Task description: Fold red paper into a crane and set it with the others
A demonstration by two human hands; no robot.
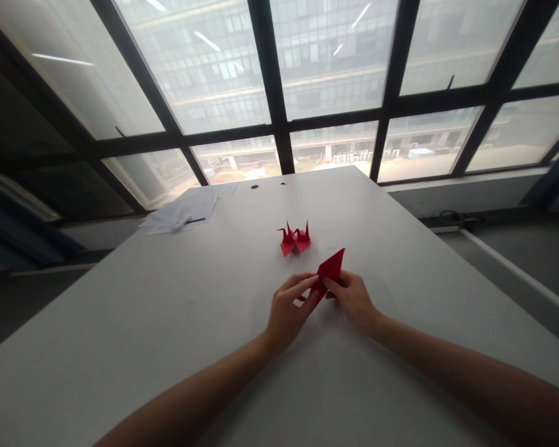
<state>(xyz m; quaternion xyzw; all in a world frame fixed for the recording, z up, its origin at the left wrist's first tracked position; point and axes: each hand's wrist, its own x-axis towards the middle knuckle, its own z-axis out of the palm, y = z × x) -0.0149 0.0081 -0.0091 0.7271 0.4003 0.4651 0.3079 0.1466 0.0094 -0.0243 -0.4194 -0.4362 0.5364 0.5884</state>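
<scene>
Paper fold (331, 266) sits pinched between fingers of my left hand (289, 304) and right hand (355, 300), near 2 red cranes (289, 242) on the worktop (205, 298). Probably light, crisp, easily creased; I'd hold folded edges softly.

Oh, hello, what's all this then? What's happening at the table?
Someone is holding a folded red paper over the white table, with the left hand on one side and the right hand on the other. Just beyond the hands, two red cranes sit close together. Farther off to the left lie some white sheets.
</scene>
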